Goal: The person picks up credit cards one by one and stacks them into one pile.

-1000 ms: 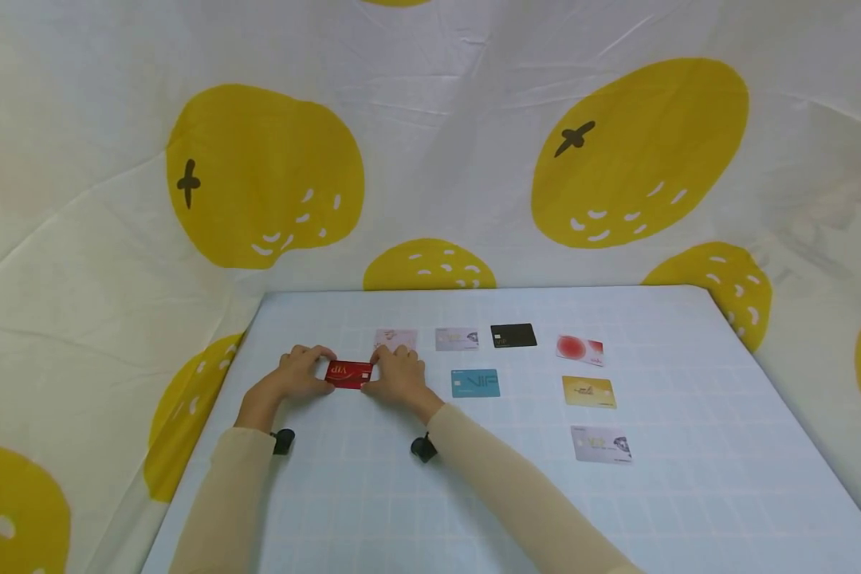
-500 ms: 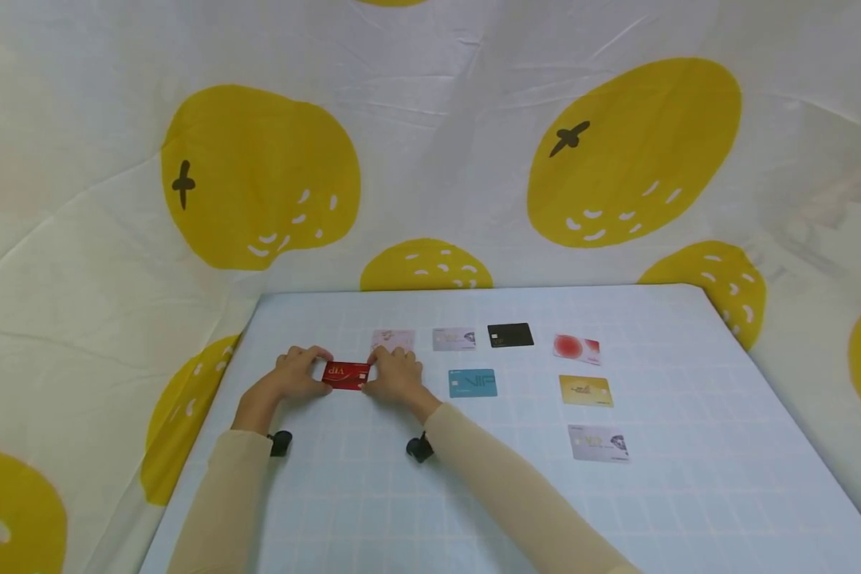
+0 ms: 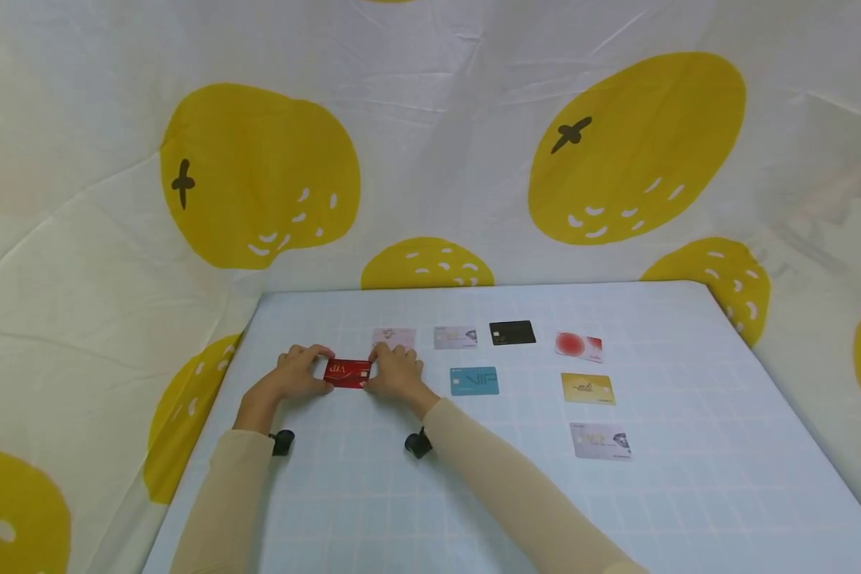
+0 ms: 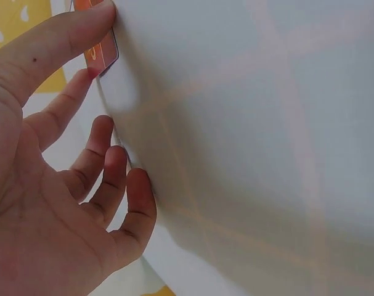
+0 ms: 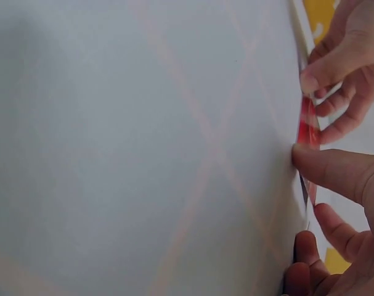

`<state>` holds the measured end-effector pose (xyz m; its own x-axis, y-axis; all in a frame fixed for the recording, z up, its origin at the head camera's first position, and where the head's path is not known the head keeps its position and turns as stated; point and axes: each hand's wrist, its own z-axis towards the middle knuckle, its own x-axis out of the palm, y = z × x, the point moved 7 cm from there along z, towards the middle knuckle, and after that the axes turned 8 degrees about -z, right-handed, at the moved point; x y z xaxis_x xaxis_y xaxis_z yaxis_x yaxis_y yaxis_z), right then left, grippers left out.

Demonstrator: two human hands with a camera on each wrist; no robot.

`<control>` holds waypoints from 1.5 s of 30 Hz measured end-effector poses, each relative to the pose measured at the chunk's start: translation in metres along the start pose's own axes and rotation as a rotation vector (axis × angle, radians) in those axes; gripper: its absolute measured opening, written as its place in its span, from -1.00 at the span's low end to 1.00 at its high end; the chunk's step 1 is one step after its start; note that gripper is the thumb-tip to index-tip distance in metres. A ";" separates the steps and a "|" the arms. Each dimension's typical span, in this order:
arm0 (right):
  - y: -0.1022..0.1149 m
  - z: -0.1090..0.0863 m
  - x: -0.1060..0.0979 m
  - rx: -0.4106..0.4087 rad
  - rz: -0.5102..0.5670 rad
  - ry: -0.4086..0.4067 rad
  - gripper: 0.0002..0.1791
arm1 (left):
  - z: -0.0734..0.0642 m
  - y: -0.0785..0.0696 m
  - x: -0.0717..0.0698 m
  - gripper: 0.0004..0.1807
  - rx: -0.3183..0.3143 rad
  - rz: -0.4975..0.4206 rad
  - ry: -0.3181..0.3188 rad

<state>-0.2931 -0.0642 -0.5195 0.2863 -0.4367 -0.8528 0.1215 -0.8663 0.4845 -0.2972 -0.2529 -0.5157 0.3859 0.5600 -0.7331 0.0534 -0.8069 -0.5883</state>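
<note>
A red VIP card (image 3: 347,373), its lettering upside down in the head view, lies between both hands at the far left of the table. My left hand (image 3: 300,372) pinches its left end with thumb and index finger at the corners. At the other end, the thumb and index finger of my right hand (image 3: 399,374) pinch the right corners. The left wrist view shows the card's end (image 4: 103,52) beside the thumb, other fingers loosely bent. Whether the card touches the tabletop cannot be told. A pale pink card (image 3: 394,337) is partly hidden behind the right hand.
Along the back lie a silver card (image 3: 455,337), a black card (image 3: 513,332) and a white-and-red card (image 3: 579,347). Nearer are a teal card (image 3: 474,381), a gold card (image 3: 588,388) and another silver card (image 3: 601,441). A fruit-patterned cloth (image 3: 445,159) hangs behind the table.
The head view shifts slightly. Both hands keep their pinch on the red VIP card, and it stays in about the same place.
</note>
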 end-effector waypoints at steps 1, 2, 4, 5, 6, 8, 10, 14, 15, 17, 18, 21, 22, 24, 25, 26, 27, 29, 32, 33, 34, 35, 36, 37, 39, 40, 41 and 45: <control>0.000 0.000 -0.001 0.000 0.003 -0.001 -0.49 | 0.001 0.000 0.000 -0.38 0.003 0.000 -0.002; -0.001 0.000 -0.001 -0.001 0.007 -0.004 -0.49 | 0.001 -0.001 0.000 -0.38 0.007 0.001 -0.003; -0.001 0.001 -0.002 -0.004 0.014 -0.007 -0.48 | 0.002 0.000 0.000 -0.38 0.009 0.001 -0.009; -0.002 0.001 -0.002 -0.006 0.017 -0.009 -0.47 | 0.003 0.000 0.000 -0.38 0.012 -0.002 -0.012; -0.002 0.001 -0.001 -0.009 0.018 -0.010 -0.47 | 0.003 0.000 0.000 -0.38 0.017 -0.005 -0.015; -0.003 0.001 0.000 -0.017 0.022 -0.013 -0.47 | 0.005 0.000 0.001 -0.39 0.032 -0.015 -0.023; -0.003 0.001 0.001 -0.026 0.025 -0.020 -0.47 | 0.005 0.000 0.002 -0.42 0.053 -0.041 -0.031; -0.003 0.000 0.004 -0.048 0.053 -0.026 -0.50 | 0.004 -0.001 0.005 -0.44 0.070 -0.105 -0.023; -0.003 0.000 0.005 -0.053 0.061 -0.023 -0.50 | 0.003 -0.001 0.006 -0.44 0.074 -0.119 -0.017; -0.001 -0.001 0.007 -0.063 0.080 -0.018 -0.52 | -0.001 0.000 0.007 -0.42 0.067 -0.139 -0.013; 0.000 -0.002 0.007 -0.069 0.082 -0.019 -0.53 | -0.002 0.000 0.007 -0.41 0.063 -0.146 -0.017; 0.004 -0.004 0.007 -0.083 0.083 -0.047 -0.55 | -0.006 0.000 0.006 -0.39 0.071 -0.153 -0.038; 0.005 -0.005 0.007 -0.085 0.084 -0.060 -0.56 | -0.007 0.000 0.005 -0.39 0.067 -0.152 -0.050; 0.006 -0.006 0.005 -0.083 0.083 -0.083 -0.57 | -0.007 -0.001 0.005 -0.39 0.070 -0.148 -0.065; 0.006 -0.007 0.005 -0.079 0.085 -0.090 -0.58 | -0.007 -0.002 0.005 -0.39 0.071 -0.145 -0.070; 0.006 -0.007 0.004 -0.074 0.089 -0.096 -0.58 | -0.007 -0.003 0.005 -0.39 0.069 -0.143 -0.074; 0.006 -0.007 0.003 -0.070 0.096 -0.100 -0.58 | -0.007 -0.004 0.005 -0.39 0.069 -0.141 -0.076; 0.005 -0.008 0.003 -0.064 0.112 -0.103 -0.59 | -0.007 -0.004 0.006 -0.39 0.065 -0.141 -0.083; 0.004 -0.008 0.002 -0.068 0.141 -0.114 -0.60 | -0.007 -0.004 0.007 -0.39 0.062 -0.150 -0.094; 0.003 -0.007 0.002 -0.073 0.152 -0.118 -0.61 | -0.007 -0.004 0.007 -0.39 0.063 -0.156 -0.097; 0.002 -0.007 0.002 -0.074 0.167 -0.117 -0.62 | -0.008 -0.004 0.007 -0.39 0.067 -0.163 -0.101; 0.001 -0.007 0.002 -0.074 0.183 -0.117 -0.62 | -0.008 -0.004 0.006 -0.39 0.071 -0.170 -0.107; 0.000 -0.007 0.001 -0.075 0.200 -0.117 -0.63 | -0.009 -0.004 0.007 -0.39 0.074 -0.177 -0.110; 0.000 -0.007 0.002 -0.074 0.217 -0.114 -0.63 | -0.010 -0.004 0.006 -0.39 0.077 -0.184 -0.114; -0.001 -0.008 0.002 -0.070 0.240 -0.108 -0.64 | -0.012 -0.004 0.006 -0.39 0.079 -0.199 -0.122; -0.001 -0.008 0.002 -0.067 0.252 -0.104 -0.64 | -0.012 -0.003 0.006 -0.40 0.072 -0.209 -0.127; -0.002 -0.008 0.002 -0.063 0.257 -0.102 -0.64 | -0.013 -0.003 0.006 -0.41 0.062 -0.219 -0.132; -0.003 -0.010 0.001 -0.046 0.289 -0.092 -0.65 | -0.014 0.000 0.006 -0.45 0.028 -0.265 -0.150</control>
<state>-0.2837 -0.0591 -0.5200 0.2281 -0.6855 -0.6914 0.0909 -0.6921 0.7161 -0.2821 -0.2518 -0.5154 0.2212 0.7738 -0.5936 0.1083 -0.6244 -0.7735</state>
